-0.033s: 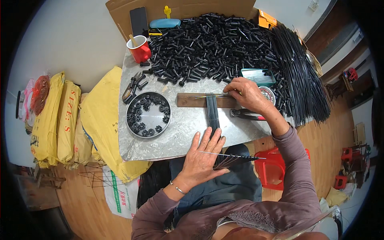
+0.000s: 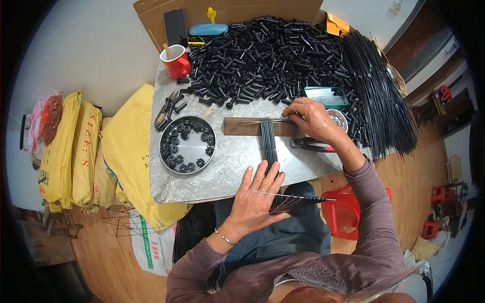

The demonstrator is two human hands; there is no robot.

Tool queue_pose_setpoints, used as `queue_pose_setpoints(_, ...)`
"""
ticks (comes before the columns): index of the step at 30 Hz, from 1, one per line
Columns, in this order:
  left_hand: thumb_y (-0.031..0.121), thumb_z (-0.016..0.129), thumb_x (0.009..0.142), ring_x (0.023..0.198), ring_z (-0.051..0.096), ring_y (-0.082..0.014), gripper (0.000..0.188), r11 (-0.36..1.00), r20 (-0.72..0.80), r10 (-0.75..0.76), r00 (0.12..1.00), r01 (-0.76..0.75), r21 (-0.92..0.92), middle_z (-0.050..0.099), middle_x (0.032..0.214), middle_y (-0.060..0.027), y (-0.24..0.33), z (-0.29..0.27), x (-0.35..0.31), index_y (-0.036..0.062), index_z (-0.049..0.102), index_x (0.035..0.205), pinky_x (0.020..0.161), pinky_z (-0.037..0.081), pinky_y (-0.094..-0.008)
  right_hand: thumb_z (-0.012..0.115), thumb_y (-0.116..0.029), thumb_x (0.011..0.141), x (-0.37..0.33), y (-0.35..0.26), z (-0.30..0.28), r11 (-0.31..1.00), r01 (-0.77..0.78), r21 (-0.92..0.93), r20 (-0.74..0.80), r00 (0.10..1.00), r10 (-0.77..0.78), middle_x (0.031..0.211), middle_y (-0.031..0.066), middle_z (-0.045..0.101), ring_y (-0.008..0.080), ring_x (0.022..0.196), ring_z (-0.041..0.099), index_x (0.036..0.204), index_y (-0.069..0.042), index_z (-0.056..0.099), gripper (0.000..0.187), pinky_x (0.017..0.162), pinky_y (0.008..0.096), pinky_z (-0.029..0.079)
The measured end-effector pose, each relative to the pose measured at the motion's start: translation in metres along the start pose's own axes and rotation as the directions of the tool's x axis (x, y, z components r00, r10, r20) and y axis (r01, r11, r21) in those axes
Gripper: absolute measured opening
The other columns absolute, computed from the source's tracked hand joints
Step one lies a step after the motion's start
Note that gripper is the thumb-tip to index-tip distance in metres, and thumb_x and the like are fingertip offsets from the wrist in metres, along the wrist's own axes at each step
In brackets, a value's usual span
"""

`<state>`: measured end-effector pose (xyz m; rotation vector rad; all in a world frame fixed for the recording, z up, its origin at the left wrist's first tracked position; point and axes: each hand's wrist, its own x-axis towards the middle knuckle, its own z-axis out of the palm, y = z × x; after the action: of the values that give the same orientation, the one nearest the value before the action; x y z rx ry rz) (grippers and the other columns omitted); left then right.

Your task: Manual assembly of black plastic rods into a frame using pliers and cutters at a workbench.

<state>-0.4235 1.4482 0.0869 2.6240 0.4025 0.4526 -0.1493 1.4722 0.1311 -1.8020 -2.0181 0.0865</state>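
Observation:
A row of thin dark rods (image 2: 269, 144) runs from the table down over its near edge, the far ends lying across a brown wooden block (image 2: 241, 127). My left hand (image 2: 252, 207) lies flat on the near part of the rods, fingers stretched and apart. Beside its fingers, a thin metal wire (image 2: 262, 192) crosses the rods, with small black pieces (image 2: 303, 197) along its right part. At the block's right end, my right hand (image 2: 314, 119) pinches a fine wire (image 2: 279, 120) that passes across the rod tips. Its fingertips partly hide the wire's end.
Pliers (image 2: 310, 145) lie beneath my right hand. A round metal tin (image 2: 187, 168) holds small black toothed parts. Behind are a heap of black tubes (image 2: 268, 55), a bundle of long black rods (image 2: 381, 96), a teal tray (image 2: 328, 105) of wires and a red mug (image 2: 177, 65).

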Motion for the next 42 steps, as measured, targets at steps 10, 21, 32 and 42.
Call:
queue_pose_setpoints(10,0.054,0.074,0.065,0.139,0.025,-0.0348,0.090,1.000,-0.019,0.005,1.000,-0.005,-0.002,0.033,0.148,-0.0142,-0.001,0.002,0.000,0.0053,0.046,0.135,0.112,0.018,-0.0508,0.062,-0.001,0.078,-0.001,0.000,-0.001,1.000,-0.021,-0.006,-0.006,1.000,0.021,0.084,0.0081,0.063,0.0258,0.083,0.060,0.089,-0.005,0.067,0.013,0.072,0.0352,0.049)
queue_pose_setpoints(21,0.055,0.074,0.065,0.139,0.026,-0.0347,0.091,1.000,-0.014,-0.001,1.000,0.001,0.003,0.033,0.148,-0.0140,0.000,0.001,-0.001,0.0053,0.045,0.135,0.112,0.018,-0.0510,0.062,-0.003,0.080,0.002,-0.001,0.004,0.999,-0.016,0.040,0.003,1.000,0.016,0.084,0.0086,0.063,0.0260,0.083,0.060,0.091,-0.004,0.067,0.012,0.073,0.0359,0.049)
queue_pose_setpoints(32,0.056,0.072,0.067,0.138,0.026,-0.0350,0.089,1.000,-0.015,0.003,1.000,-0.003,0.009,0.034,0.147,-0.0146,-0.001,0.001,0.000,0.0052,0.046,0.134,0.112,0.016,-0.0502,0.058,-0.007,0.081,0.018,-0.001,0.008,0.997,0.016,0.075,0.048,0.999,-0.020,0.084,0.0085,0.061,0.0284,0.084,0.060,0.087,-0.005,0.065,0.010,0.073,0.0381,0.049)
queue_pose_setpoints(42,0.055,0.073,0.066,0.138,0.026,-0.0359,0.090,1.000,-0.003,0.004,1.000,-0.004,-0.009,0.032,0.148,-0.0148,0.000,0.001,0.000,0.0054,0.044,0.136,0.112,0.017,-0.0501,0.062,-0.003,0.080,0.033,-0.013,0.021,0.923,-0.141,0.359,0.114,0.988,0.106,0.081,0.0085,0.062,0.0195,0.073,0.061,0.094,-0.001,0.062,0.014,0.068,0.0304,0.049)
